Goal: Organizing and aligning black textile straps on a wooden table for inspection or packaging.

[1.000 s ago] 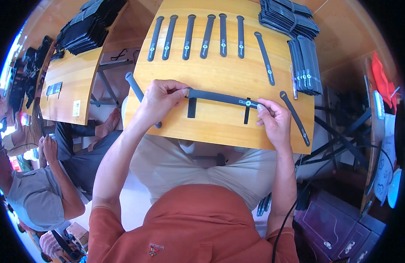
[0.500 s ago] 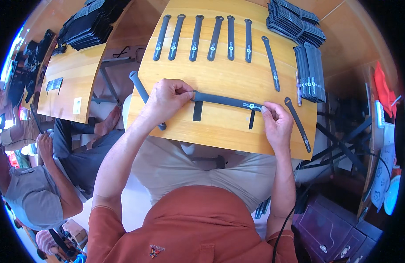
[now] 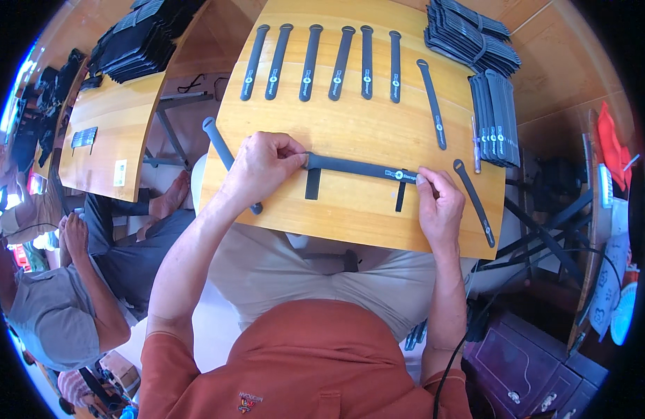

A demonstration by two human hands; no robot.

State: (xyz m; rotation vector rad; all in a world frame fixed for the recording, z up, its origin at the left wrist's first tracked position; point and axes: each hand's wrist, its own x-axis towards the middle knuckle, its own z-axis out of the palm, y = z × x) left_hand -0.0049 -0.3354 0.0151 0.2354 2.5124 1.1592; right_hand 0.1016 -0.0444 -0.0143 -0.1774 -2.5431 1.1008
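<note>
A long dark-grey strap point(image 3: 357, 167) with pale printing near its right end is stretched sideways over the table. My left hand point(image 3: 270, 162) pinches its left end between thumb and fingers. At the printed end, my right hand point(image 3: 441, 202) has its thumb and fingers closed on the strap. Two short black strips, a left strip point(image 3: 313, 185) and a right strip point(image 3: 401, 195), lie crosswise under it, partly covered. Another strap point(image 3: 218, 143) lies slanted under my left wrist, partly hidden. Close to my right hand is a slanted strap point(image 3: 474, 202) with a slotted end.
Several similar straps point(image 3: 309, 63) lie in a row across the far part of the wooden table point(image 3: 364, 126). One strap point(image 3: 432, 105) lies right of them. Folded black bundles point(image 3: 473, 38) and stacked straps point(image 3: 494, 119) line the right edge, beside a pen point(image 3: 476, 143). Leftward, a person point(image 3: 57, 307) sits near another table point(image 3: 106, 160).
My hands keep hold of the strap with almost no movement. The top of the right black strip now shows just above the strap. The other person's hands have shifted slightly.
</note>
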